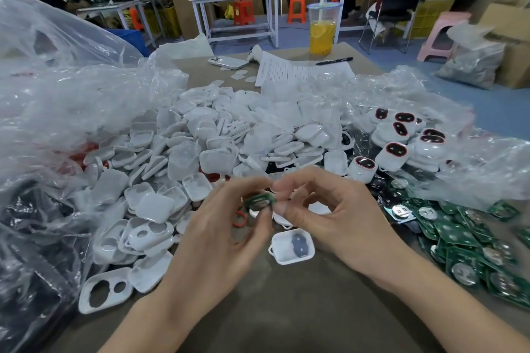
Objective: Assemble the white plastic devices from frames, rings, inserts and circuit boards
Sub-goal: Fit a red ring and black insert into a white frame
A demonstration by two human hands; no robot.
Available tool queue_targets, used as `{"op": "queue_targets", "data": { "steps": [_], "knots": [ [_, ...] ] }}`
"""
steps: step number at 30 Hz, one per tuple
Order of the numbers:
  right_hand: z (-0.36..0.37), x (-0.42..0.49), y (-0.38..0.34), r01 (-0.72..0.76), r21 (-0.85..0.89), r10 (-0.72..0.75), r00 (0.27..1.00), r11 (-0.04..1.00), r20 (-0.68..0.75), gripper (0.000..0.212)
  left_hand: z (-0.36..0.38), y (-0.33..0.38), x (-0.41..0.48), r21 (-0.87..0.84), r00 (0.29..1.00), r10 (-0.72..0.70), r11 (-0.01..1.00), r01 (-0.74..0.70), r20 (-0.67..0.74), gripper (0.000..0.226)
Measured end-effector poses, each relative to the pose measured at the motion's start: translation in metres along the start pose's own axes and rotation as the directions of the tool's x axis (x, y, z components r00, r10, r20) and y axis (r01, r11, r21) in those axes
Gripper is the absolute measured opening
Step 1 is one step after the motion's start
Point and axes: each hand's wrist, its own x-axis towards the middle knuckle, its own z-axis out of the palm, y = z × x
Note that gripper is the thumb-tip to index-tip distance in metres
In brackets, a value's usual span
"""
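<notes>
Both hands meet above the table's middle, pinching one small green circuit board. My left hand grips its left side and my right hand grips its right edge with thumb and forefinger. Just below them lies a white frame with a dark insert in it. A red ring rests on the table under my left fingers. A big heap of white frames fills the table behind. Green circuit boards lie piled at the right. Finished white devices with red-rimmed dark faces sit at the back right.
Crumpled clear plastic bags rise at the left and spread at the right. A black bag lies at the left edge. Far back stand a cup of yellow drink, a phone, a paper sheet and a pen.
</notes>
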Motion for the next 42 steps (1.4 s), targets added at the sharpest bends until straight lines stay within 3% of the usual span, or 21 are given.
{"op": "queue_targets", "data": {
  "steps": [4, 8, 14, 17, 19, 21, 23, 24, 26, 30, 33, 42],
  "knots": [
    [0.004, 0.003, 0.001, -0.029, 0.025, 0.029, 1.000, 0.999, -0.003, 0.011, 0.005, 0.010, -0.001, -0.156, 0.987, -0.153, 0.977, 0.143, -0.051, 0.029],
    [0.000, 0.002, 0.003, -0.099, 0.034, 0.098, 0.994, 0.994, 0.040, 0.012, 0.009, 0.013, 0.003, -0.466, 0.930, -0.365, 0.830, 0.305, -0.041, 0.017],
    [-0.005, 0.003, 0.000, -0.156, 0.157, 0.148, 0.987, 0.975, 0.061, 0.013, 0.007, 0.014, 0.007, -0.691, 0.902, -0.421, 0.624, 0.366, 0.097, 0.016],
    [-0.005, 0.002, -0.001, -0.158, 0.198, 0.140, 0.985, 0.967, 0.098, 0.008, 0.004, 0.012, 0.007, -0.726, 0.900, -0.410, 0.571, 0.382, 0.151, 0.010],
    [-0.004, 0.003, 0.000, -0.156, 0.156, 0.146, 0.987, 0.975, 0.073, 0.006, 0.006, 0.011, 0.005, -0.677, 0.911, -0.393, 0.637, 0.368, 0.126, 0.017],
    [-0.006, 0.004, 0.001, -0.177, 0.142, 0.172, 0.984, 0.974, 0.042, 0.008, 0.006, 0.009, 0.003, -0.533, 0.927, -0.371, 0.775, 0.338, 0.047, 0.025],
    [-0.011, 0.005, 0.001, -0.211, 0.163, 0.206, 0.978, 0.964, 0.044, 0.009, 0.002, 0.004, 0.002, -0.226, 0.984, -0.175, 0.960, 0.163, -0.033, 0.030],
    [-0.013, 0.005, 0.001, -0.237, 0.177, 0.229, 0.971, 0.955, 0.064, 0.005, 0.001, 0.000, 0.002, -0.084, 0.998, -0.052, 0.995, 0.049, -0.032, 0.031],
    [-0.017, 0.005, 0.003, -0.291, 0.199, 0.272, 0.955, 0.936, 0.120, 0.001, -0.003, -0.005, 0.001, 0.058, 0.997, 0.081, 0.995, -0.080, -0.019, 0.031],
    [-0.019, 0.004, 0.007, -0.390, 0.287, 0.329, 0.914, 0.875, 0.237, 0.005, -0.004, -0.007, 0.001, 0.154, 0.978, 0.211, 0.966, -0.207, -0.007, 0.020],
    [-0.021, 0.006, 0.009, -0.418, 0.368, 0.334, 0.903, 0.831, 0.270, 0.022, -0.004, -0.008, 0.001, 0.209, 0.975, 0.221, 0.953, -0.217, 0.005, 0.023],
    [-0.026, 0.008, 0.009, -0.528, 0.359, 0.442, 0.846, 0.769, 0.298, 0.031, -0.004, -0.008, 0.002, 0.234, 0.966, 0.258, 0.938, -0.255, 0.017, 0.019]
  ]
}}
